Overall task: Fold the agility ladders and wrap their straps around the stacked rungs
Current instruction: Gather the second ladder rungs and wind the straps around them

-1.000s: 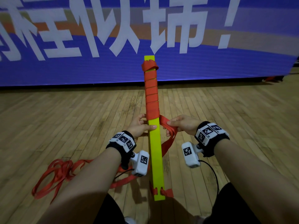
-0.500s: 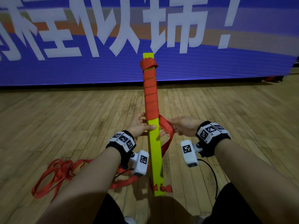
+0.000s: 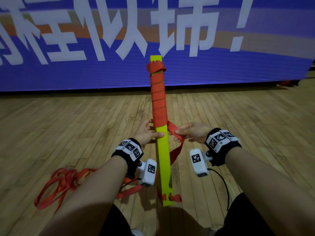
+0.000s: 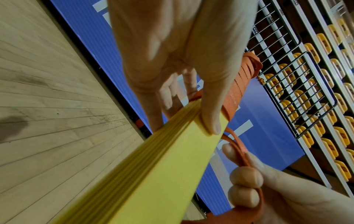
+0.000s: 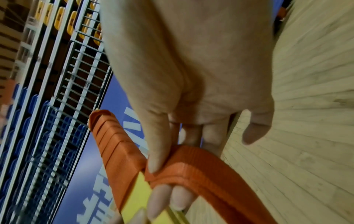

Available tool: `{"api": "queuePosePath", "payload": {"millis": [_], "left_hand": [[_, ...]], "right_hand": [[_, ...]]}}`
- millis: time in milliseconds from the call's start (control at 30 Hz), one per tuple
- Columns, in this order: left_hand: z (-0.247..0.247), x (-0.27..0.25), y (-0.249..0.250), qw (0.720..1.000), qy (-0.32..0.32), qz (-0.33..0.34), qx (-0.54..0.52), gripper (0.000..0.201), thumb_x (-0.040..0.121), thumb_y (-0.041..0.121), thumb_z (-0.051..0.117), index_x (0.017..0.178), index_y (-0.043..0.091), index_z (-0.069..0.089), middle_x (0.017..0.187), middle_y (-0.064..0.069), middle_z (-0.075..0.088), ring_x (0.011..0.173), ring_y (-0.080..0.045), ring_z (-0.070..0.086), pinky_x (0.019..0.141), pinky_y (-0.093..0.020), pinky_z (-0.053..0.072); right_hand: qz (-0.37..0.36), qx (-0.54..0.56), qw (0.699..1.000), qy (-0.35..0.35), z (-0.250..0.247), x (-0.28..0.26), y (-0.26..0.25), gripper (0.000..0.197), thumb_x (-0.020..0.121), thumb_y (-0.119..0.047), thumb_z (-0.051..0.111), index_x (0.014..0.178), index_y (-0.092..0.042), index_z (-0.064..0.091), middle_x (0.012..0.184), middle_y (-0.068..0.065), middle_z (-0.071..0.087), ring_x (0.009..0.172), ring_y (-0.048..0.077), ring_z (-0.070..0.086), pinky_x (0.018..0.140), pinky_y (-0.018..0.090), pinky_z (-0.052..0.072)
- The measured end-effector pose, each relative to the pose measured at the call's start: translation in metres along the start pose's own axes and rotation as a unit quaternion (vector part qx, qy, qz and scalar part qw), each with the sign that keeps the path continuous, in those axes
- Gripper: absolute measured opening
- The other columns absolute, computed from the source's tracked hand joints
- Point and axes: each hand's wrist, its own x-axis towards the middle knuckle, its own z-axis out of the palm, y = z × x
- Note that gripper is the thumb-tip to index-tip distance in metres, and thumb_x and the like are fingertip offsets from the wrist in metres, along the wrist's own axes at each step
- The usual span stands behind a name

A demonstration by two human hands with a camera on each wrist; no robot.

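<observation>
A stack of yellow ladder rungs (image 3: 163, 160) is held lengthwise above the floor, pointing away from me. Its far half is bound in coils of orange strap (image 3: 158, 97). My left hand (image 3: 147, 132) grips the stack just below the coils, thumb across the top face (image 4: 209, 121). My right hand (image 3: 192, 132) pinches the doubled free strap (image 3: 174, 133) beside the stack's right edge, thumb on top (image 5: 157, 157). The strap (image 5: 201, 171) hangs from that hand and runs under the rungs. A short strap tie (image 3: 170, 197) sits at the near end.
Loose orange strap loops (image 3: 61, 183) lie on the wooden floor (image 3: 68, 130) at my lower left. A blue banner with white characters (image 3: 102, 48) closes off the far side. Railings and yellow seats (image 4: 316, 91) show in the wrist views.
The rung stack has risen slightly and tilted. My right hand has drawn the strap a little to the right of the stack. The left hand keeps its grip.
</observation>
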Motion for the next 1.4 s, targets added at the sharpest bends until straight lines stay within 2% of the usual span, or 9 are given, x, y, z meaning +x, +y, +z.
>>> {"api": "queuePosePath", "payload": {"millis": [133,300,600,733,900,1033,1167,1300,1400], "left_hand": [[0.004,-0.001,0.001,1.000,-0.013,0.005,-0.011,0.056,0.077,-0.006,0.072,0.121,0.011,0.041,0.099,-0.011,0.066,0.081,-0.018,0.066,0.057,-0.029,0.058],[0.005,-0.002,-0.001,1.000,-0.011,0.006,0.004,0.053,0.079,-0.005,0.070,0.118,0.012,0.038,0.094,-0.011,0.067,0.076,-0.018,0.066,0.055,-0.028,0.057],[0.013,0.000,-0.005,0.994,0.031,0.053,0.091,0.058,0.072,0.000,0.079,0.110,0.019,0.040,0.102,-0.020,0.069,0.087,-0.031,0.069,0.078,-0.047,0.057],[0.013,-0.002,0.001,0.996,-0.003,0.049,0.077,0.055,0.073,0.003,0.079,0.110,0.019,0.041,0.103,-0.016,0.067,0.086,-0.028,0.068,0.072,-0.041,0.058],[0.017,-0.007,0.002,0.995,-0.045,0.052,0.077,0.039,0.077,-0.008,0.071,0.090,0.014,0.042,0.094,-0.013,0.061,0.081,-0.017,0.063,0.061,-0.030,0.059],[0.018,-0.004,-0.002,0.997,-0.034,0.034,0.055,0.048,0.074,-0.006,0.074,0.106,0.013,0.044,0.097,-0.014,0.063,0.082,-0.018,0.064,0.065,-0.027,0.056],[0.017,-0.003,-0.001,0.999,-0.040,0.021,0.023,0.043,0.080,-0.004,0.070,0.118,0.007,0.053,0.103,-0.007,0.064,0.088,-0.014,0.063,0.077,-0.021,0.054],[0.021,-0.004,-0.003,0.998,-0.055,0.013,0.017,0.035,0.086,0.001,0.065,0.120,0.004,0.056,0.095,0.001,0.065,0.082,-0.010,0.064,0.072,-0.022,0.055],[0.023,-0.005,-0.003,0.999,-0.051,0.016,0.005,0.032,0.086,0.002,0.065,0.117,0.008,0.055,0.095,0.000,0.064,0.080,-0.008,0.064,0.066,-0.018,0.055]], "right_hand": [[-0.048,0.012,0.999,0.021,0.005,0.003,-0.002,0.015,0.095,-0.007,0.052,0.095,-0.006,0.067,0.069,-0.002,0.070,0.054,0.004,0.062,0.065,0.020,0.048],[-0.076,-0.017,0.997,0.028,0.006,0.002,-0.010,0.022,0.095,-0.002,0.050,0.108,0.009,0.063,0.062,-0.005,0.069,0.048,0.002,0.058,0.057,0.013,0.048],[-0.071,-0.011,0.995,0.073,0.014,0.007,-0.012,0.016,0.092,-0.002,0.055,0.093,0.006,0.069,0.062,-0.002,0.069,0.046,0.002,0.058,0.057,0.014,0.050],[-0.071,0.003,0.994,0.078,0.014,0.009,-0.011,0.018,0.092,-0.004,0.056,0.081,-0.006,0.070,0.064,-0.004,0.070,0.049,0.002,0.060,0.063,0.014,0.052],[-0.044,0.029,0.994,0.092,0.007,0.007,-0.006,0.015,0.092,0.001,0.054,0.090,0.007,0.068,0.058,-0.001,0.069,0.046,0.004,0.060,0.064,0.016,0.054],[-0.043,0.032,0.995,0.082,0.004,0.007,-0.002,0.015,0.092,-0.001,0.055,0.087,0.002,0.069,0.062,0.000,0.070,0.052,0.006,0.062,0.068,0.017,0.053],[-0.035,0.031,0.996,0.077,0.002,-0.002,-0.007,0.019,0.095,-0.009,0.053,0.086,-0.005,0.069,0.061,-0.007,0.069,0.061,0.004,0.063,0.059,0.006,0.044],[-0.025,-0.008,0.998,0.055,-0.002,-0.003,-0.006,0.022,0.096,-0.019,0.052,0.085,-0.014,0.070,0.070,-0.007,0.071,0.073,0.004,0.064,0.085,0.031,0.029],[-0.044,0.004,0.997,0.058,-0.005,-0.004,-0.003,0.020,0.096,-0.013,0.053,0.088,-0.008,0.070,0.068,-0.007,0.071,0.064,0.001,0.065,0.078,0.020,0.039]]}}
